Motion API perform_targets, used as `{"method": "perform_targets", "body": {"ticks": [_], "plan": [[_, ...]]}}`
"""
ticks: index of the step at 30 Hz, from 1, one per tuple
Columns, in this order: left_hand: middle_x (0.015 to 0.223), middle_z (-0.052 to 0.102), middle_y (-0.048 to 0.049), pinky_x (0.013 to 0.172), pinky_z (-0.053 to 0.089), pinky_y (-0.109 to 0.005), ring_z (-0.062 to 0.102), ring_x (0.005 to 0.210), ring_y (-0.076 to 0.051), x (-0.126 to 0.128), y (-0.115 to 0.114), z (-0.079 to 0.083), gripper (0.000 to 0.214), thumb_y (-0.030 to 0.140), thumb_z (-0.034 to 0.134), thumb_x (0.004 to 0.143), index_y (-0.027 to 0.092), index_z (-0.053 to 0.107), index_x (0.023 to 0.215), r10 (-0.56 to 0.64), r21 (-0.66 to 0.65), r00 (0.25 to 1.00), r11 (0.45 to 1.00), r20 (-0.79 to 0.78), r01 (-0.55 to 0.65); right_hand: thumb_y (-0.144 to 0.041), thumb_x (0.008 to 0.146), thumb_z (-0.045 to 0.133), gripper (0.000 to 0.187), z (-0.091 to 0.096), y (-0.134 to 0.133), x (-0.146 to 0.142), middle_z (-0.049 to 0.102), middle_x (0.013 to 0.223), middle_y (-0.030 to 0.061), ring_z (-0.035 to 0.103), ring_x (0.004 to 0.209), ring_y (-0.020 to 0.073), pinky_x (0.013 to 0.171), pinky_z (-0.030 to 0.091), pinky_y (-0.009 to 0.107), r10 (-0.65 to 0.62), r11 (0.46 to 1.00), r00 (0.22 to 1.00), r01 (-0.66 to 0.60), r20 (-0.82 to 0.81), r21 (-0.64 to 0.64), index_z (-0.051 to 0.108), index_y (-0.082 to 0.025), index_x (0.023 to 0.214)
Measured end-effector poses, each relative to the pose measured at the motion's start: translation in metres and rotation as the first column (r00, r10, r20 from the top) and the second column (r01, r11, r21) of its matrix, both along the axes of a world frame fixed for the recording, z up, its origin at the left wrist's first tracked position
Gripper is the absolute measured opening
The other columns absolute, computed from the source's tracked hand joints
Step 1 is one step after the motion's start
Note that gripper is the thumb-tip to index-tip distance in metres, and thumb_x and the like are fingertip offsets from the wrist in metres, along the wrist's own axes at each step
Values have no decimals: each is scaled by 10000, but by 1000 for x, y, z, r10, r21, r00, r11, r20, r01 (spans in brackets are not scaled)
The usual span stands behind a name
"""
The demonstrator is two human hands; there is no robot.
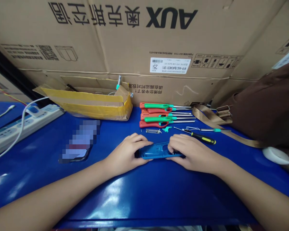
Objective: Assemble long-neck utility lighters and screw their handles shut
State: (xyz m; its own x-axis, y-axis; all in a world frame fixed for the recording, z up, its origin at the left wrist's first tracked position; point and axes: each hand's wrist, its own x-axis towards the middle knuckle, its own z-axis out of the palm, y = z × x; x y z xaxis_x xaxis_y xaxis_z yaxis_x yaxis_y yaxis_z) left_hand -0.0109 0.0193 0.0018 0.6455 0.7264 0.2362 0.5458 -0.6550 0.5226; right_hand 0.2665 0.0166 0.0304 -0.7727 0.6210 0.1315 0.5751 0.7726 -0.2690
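Between my hands is a blue plastic lighter handle shell [155, 151], its hollow side facing up. My left hand [127, 152] is closed on its left end, thumb and fingers along the edges. My right hand [191, 152] grips the other end, with bent fingers reaching into the hollow. Just beyond lie a small clear fuel tank [153, 131], a teal trigger [167, 129], a black and yellow screwdriver [203, 138] and a metal lighter tube with a teal collar [215, 130]. Behind them several red and green gas lighters [156, 119] lie in a stack.
A yellow-taped cardboard box [93, 104] stands at the back left, near a white power strip [21, 128] and a phone [80, 139]. At the right are a tan strap [245, 140], a brown bag [262, 99] and a white mouse-like object [276, 155]. Large cardboard [125, 41] walls the back.
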Motion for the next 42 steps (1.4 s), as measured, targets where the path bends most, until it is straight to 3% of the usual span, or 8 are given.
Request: {"method": "perform_targets", "body": {"ticks": [3,10,18,21,23,25,32,42], "plan": [[1308,656,-86,1042,445,-436,592,1177,-271,-3,0,5,483,353,730,881,257,641,1347,-30,17,996,999,-84,32,-252,1003,544,133,3,-4,0,593,855,22,520,801,190,769,437,332,114,992,993,-113,35,-51,552,-223,873],[1529,494,-175,1116,369,-543,480,1340,-400,-10,1,14,1066,766,762,684,198,460,1534,-124,59,969,989,-213,139,-298,935,645,101,6,-7,2,618,940,23,556,916,197,886,451,364,131,980,990,-122,48,-156,585,-224,902],[1429,639,-80,1171,380,-430,584,1321,-270,-6,-4,17,597,453,690,912,270,548,1463,-298,56,953,952,-59,302,-369,1023,491,259,13,-1,4,733,1053,82,658,978,241,912,488,420,-37,995,999,37,1,95,685,-222,1110],[1404,668,-73,1169,402,-411,603,1321,-247,-3,-6,15,514,405,644,947,254,580,1434,-327,72,943,941,-59,331,-236,981,452,276,18,15,22,721,1118,138,659,1062,315,900,510,465,-403,891,913,377,59,253,687,-191,1117],[1383,684,-71,1149,436,-419,614,1314,-253,-2,-6,14,472,408,646,938,239,631,1379,-296,78,952,950,-77,302,-199,912,490,322,19,27,42,668,1259,185,656,1085,362,811,534,467,-688,723,700,642,189,254,664,-176,1183],[1373,691,-68,1132,462,-440,618,1313,-268,-3,-6,12,439,409,658,919,228,677,1318,-240,89,966,964,-101,249,-207,855,543,397,18,39,63,633,1315,188,671,1029,369,715,538,453,-774,623,555,754,304,208,649,-202,1238],[1350,705,-75,1125,482,-447,645,1283,-264,-6,-3,11,383,395,665,898,212,712,1231,-141,130,983,979,-119,156,-127,716,616,296,8,59,104,665,1195,122,682,965,341,626,505,391,-773,590,510,797,377,131,691,-249,975],[1312,686,-90,1066,456,-455,604,1234,-278,-4,-5,13,360,425,701,895,224,702,1193,-99,161,994,981,-41,105,-250,915,503,105,20,52,85,697,1096,146,670,896,299,574,379,328,-822,565,521,799,230,208,582,-213,974]]}}
